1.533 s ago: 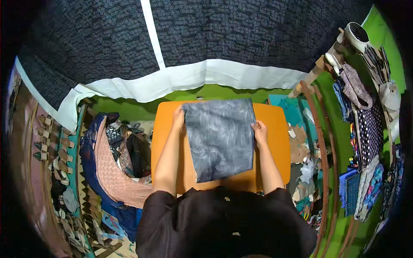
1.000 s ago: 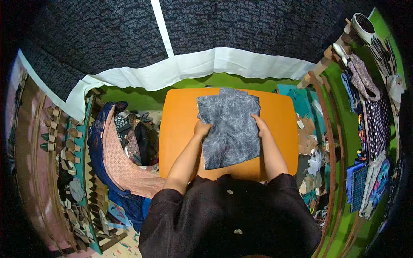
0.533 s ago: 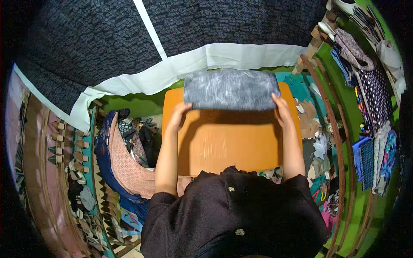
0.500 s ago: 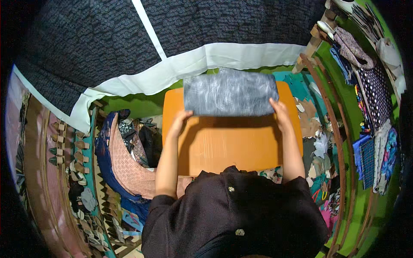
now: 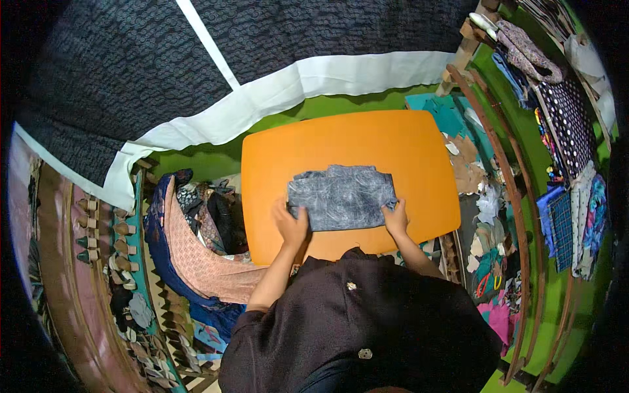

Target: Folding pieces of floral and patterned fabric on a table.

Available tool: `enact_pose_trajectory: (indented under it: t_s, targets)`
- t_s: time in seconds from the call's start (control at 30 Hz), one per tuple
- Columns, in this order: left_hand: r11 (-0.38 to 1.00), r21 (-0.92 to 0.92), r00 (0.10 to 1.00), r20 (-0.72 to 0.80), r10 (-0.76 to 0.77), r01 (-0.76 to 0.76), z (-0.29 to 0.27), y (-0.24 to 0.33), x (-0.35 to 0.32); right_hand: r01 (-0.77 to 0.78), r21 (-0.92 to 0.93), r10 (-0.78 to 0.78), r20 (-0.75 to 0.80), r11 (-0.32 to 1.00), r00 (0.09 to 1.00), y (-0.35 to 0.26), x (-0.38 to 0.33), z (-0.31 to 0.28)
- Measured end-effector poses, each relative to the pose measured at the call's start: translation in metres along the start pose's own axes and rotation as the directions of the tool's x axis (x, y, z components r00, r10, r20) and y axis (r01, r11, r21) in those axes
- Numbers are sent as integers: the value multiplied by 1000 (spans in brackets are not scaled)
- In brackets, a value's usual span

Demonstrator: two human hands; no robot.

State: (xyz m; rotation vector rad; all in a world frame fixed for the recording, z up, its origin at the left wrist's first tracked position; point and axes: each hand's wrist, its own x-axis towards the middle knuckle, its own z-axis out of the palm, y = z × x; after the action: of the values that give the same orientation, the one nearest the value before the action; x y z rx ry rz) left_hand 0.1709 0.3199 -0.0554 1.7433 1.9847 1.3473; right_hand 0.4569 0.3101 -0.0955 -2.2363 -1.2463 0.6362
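A folded grey-blue cloth [image 5: 341, 200], mottled like washed denim, lies in a flat rectangle near the middle of an orange table [image 5: 341, 141]. At its left edge is my left hand [image 5: 291, 223], slightly blurred. The thumb touches the cloth's near left corner while the other fingers are spread just outside the edge. My right hand [image 5: 397, 219] pinches the near right corner, its thumb on top and its fingers curled at the side. Whether the cloth is a garment, I cannot tell.
Peach cloth [image 5: 203, 239] is draped over dark blue fabric left of the table. Racks of shoes [image 5: 122, 245] stand farther left. Fabric scraps [image 5: 488, 223] lie to the right, beside a wooden rail [image 5: 501, 154] and hanging clothes [image 5: 567, 131]. A dark patterned curtain [image 5: 327, 29] spans the back.
The folded cloth has come nearer to me and down onto the table from its raised place at the far side. Both hands moved toward me with it, and the left fingers have spread.
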Motion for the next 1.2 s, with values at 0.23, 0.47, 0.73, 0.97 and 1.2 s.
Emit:
enact_pose_trajectory:
  t_s: [0.23, 0.47, 0.73, 0.97, 1.2]
  targets:
    - [754, 29, 624, 582, 521, -656, 32, 55, -17, -48, 82, 46, 30, 996, 998, -18, -9, -13]
    - [990, -123, 350, 933, 89, 75, 46, 72, 68, -42, 809, 109, -27, 586, 994, -8, 3, -37]
    - [183, -89, 59, 985, 164, 979, 10, 121, 117, -383, 917, -61, 390, 110, 919, -35, -19, -60]
    - [82, -186, 175, 977, 120, 979, 35, 142, 79, -325, 929, -194, 292, -175, 937, -78, -67, -174]
    - [407, -398, 169, 853, 494, 822, 65, 233, 46, 289, 939, -72, -281, 186, 957, -58, -84, -255]
